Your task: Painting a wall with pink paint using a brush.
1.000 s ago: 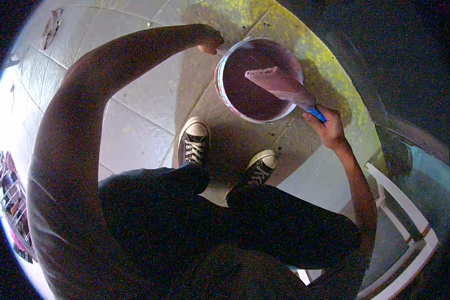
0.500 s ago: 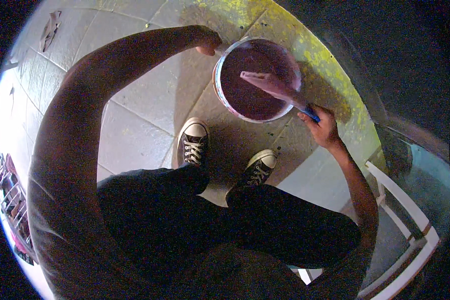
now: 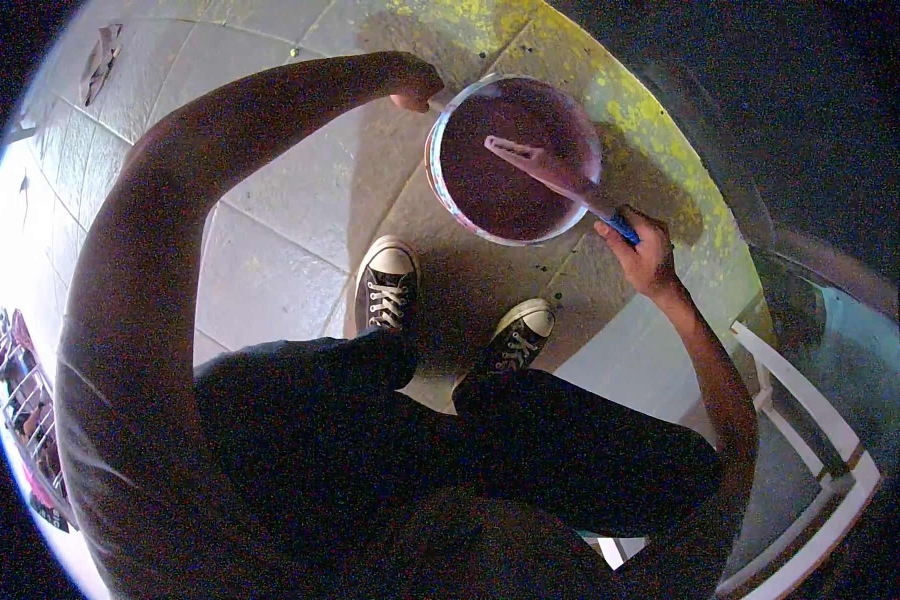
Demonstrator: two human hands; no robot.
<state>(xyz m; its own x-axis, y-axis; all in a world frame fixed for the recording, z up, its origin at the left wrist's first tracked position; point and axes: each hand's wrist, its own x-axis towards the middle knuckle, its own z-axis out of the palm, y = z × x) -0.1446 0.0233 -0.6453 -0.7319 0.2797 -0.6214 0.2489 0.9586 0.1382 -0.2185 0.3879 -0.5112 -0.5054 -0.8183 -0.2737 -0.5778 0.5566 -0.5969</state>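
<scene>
A round bucket (image 3: 440, 190) of dark purplish liquid stands on the floor in front of my feet, its pale rim smeared. My left hand (image 3: 417, 82) is closed at the bucket's upper left edge, gripping a pale part there, either rim or handle. My right hand (image 3: 647, 252) is wrapped round the blue handle of a long flat tool (image 3: 560, 178) coated in pinkish purple. This tool slants over the bucket's right rim, its narrow, slotted-looking tip above the middle of the liquid. Whether it is a brush or a paddle I cannot tell.
Tiled floor (image 3: 270, 240) spreads around the bucket, with yellow stains (image 3: 660, 140) toward the right. My sneakers (image 3: 388, 285) are just nearer than the bucket. A white frame (image 3: 810, 375) stands at the right. A crumpled scrap (image 3: 100, 65) lies far left.
The tool has turned slightly in my right hand, so a slot at its tip now shows more. The bucket and my left hand have stayed in place.
</scene>
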